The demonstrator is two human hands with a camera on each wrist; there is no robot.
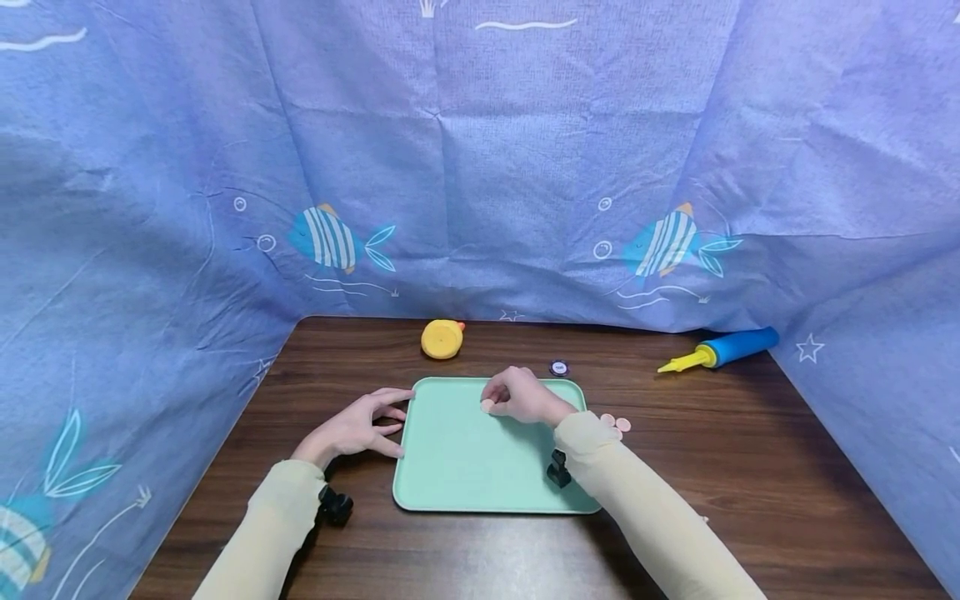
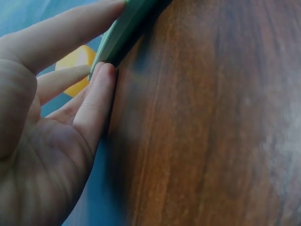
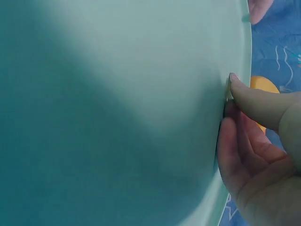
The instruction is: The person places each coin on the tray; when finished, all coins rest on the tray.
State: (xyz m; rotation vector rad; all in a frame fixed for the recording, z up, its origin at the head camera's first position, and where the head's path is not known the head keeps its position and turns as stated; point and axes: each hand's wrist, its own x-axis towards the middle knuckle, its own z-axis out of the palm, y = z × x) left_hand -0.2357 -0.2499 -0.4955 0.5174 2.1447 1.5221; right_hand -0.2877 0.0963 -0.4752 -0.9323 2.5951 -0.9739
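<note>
A pale green rectangular tray [image 1: 465, 467] lies on the dark wooden table. At its left rim, my left hand [image 1: 356, 429] rests with fingers spread, the fingertips touching the edge; the left wrist view shows these fingers [image 2: 94, 106] mostly straight against the tray's side. Over the upper middle of the tray, my right hand [image 1: 528, 396] pinches a small pale round disc [image 1: 487, 406] between thumb and fingers. In the right wrist view only a thin edge of that disc shows by the thumb tip, close to the tray surface. Whether it touches the tray I cannot tell.
Several pale pink discs [image 1: 622, 425] lie right of the tray, partly behind my right sleeve. A dark-rimmed poker chip [image 1: 558, 368] sits behind the tray. Farther back are a yellow rubber duck [image 1: 442, 340] and a blue-and-yellow hand pump [image 1: 742, 343]. Blue fish-print cloth [image 1: 510, 208] hangs around the table.
</note>
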